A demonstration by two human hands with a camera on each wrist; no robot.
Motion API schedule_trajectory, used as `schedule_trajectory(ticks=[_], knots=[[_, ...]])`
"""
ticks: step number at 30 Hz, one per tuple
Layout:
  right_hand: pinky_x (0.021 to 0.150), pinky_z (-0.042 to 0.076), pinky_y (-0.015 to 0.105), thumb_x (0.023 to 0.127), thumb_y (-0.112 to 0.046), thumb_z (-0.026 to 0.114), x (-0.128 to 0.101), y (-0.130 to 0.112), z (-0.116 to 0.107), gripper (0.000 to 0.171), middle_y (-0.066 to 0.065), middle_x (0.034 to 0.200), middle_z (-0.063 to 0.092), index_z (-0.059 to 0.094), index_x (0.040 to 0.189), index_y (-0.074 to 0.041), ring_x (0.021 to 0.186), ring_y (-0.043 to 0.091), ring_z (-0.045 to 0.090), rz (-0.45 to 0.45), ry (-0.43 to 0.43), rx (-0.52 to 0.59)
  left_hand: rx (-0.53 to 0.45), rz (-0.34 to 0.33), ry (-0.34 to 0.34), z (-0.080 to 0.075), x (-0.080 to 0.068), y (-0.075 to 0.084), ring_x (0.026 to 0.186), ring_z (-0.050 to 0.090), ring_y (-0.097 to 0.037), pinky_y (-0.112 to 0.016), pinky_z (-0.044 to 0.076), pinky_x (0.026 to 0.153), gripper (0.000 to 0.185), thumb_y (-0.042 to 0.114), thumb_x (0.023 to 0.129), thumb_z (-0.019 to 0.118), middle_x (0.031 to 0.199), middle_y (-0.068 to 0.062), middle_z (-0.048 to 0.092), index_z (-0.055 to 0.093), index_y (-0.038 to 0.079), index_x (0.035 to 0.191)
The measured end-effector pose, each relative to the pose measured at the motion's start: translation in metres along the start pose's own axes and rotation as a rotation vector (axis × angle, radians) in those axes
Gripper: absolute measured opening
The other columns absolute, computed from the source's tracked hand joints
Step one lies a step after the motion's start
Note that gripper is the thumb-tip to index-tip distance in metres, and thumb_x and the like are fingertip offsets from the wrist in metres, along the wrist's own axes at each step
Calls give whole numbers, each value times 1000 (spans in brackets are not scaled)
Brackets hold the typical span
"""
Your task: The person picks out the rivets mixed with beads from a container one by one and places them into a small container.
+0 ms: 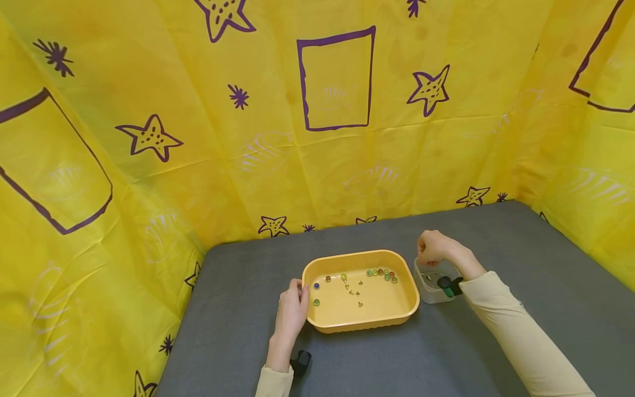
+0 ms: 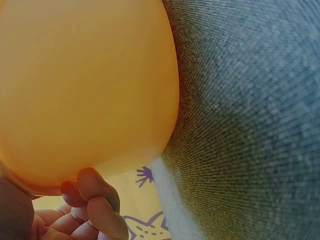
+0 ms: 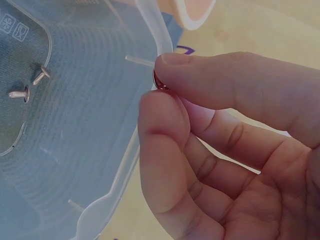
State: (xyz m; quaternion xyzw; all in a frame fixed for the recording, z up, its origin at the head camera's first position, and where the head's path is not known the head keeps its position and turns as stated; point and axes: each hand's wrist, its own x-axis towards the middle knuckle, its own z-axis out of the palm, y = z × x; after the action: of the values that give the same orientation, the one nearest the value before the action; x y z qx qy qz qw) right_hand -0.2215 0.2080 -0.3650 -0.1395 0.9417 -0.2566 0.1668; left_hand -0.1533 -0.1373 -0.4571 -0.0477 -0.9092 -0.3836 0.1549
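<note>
My left hand point(image 1: 292, 309) grips the left rim of a yellow-orange plastic tray point(image 1: 362, 320); the left wrist view shows curled fingers point(image 2: 100, 195) against its end wall. Inside the tray are several coloured glass marbles point(image 1: 316, 302) and several small brass-coloured pins point(image 1: 360, 304). At the tray's right, my right hand point(image 1: 439, 246) hangs over a clear plastic container point(image 1: 434, 296). Thumb and forefinger pinch a small metal pin point(image 3: 158, 82), mostly hidden, with only a shiny rounded edge showing. Two flat-headed metal pins point(image 3: 20, 94) lie on the container floor.
A dark grey cloth surface point(image 1: 238, 331) lies under everything. Yellow curtains point(image 1: 223, 187) with purple star drawings stand behind it and at both sides. The tray and container stand side by side, close together. Each wrist wears a black camera band point(image 1: 301, 361).
</note>
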Motion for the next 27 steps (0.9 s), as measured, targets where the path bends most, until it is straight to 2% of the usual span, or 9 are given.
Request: schedule_trajectory(ticks=[5,13,27], knots=[[49,45,27,70,4,60,0,1,0,15,3,55,54,55,60,-5,49,14,54,7,-1,-4,-1,-1,3,-1,0,0,50,43,-10,-24,36,46,13,8,91,55,60,0,48,56,-4,96],[49,46,27,71,4,61,-2,1,0,14,4,57,55,56,61,-5,50,15,55,27,-9,-7,4,1,7,0,0,-2,51,42,-10,-24,36,46,12,6,91,55,61,-1,49,56,-5,96],[54,50,34,73,3,61,-5,4,0,14,5,57,56,56,62,-4,51,15,55,32,-23,-4,-8,-6,-4,-1,0,1,50,43,-10,-24,37,46,14,8,91,55,61,0,48,55,-5,96]])
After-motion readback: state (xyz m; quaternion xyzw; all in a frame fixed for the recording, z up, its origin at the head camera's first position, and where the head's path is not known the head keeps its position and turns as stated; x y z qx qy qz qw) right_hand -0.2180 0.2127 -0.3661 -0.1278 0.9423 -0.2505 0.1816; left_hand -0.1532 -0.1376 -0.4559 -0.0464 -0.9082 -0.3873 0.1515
